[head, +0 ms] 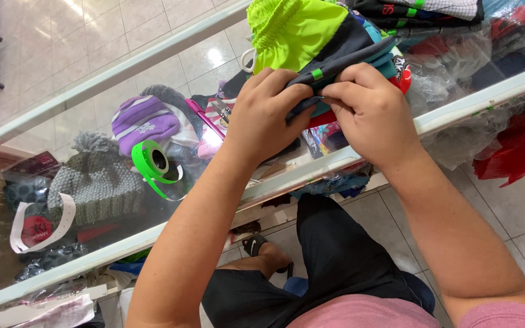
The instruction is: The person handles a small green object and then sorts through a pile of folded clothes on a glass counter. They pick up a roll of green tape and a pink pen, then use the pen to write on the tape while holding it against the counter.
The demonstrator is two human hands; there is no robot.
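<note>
My left hand (262,115) and my right hand (369,109) both pinch the near edge of a folded garment (311,36), neon green with dark grey panels and a small green stripe. It lies on the glass counter top (62,121) at the upper middle. Fingertips of both hands meet at the grey hem. Under it are more folded colourful clothes, partly hidden.
A roll of neon green tape (153,163) rests on the glass left of my left hand. Inside the case are knit hats, grey (95,182) and purple (144,121). Bagged clothes pile up at the upper right (499,42). A red bag (518,149) hangs right.
</note>
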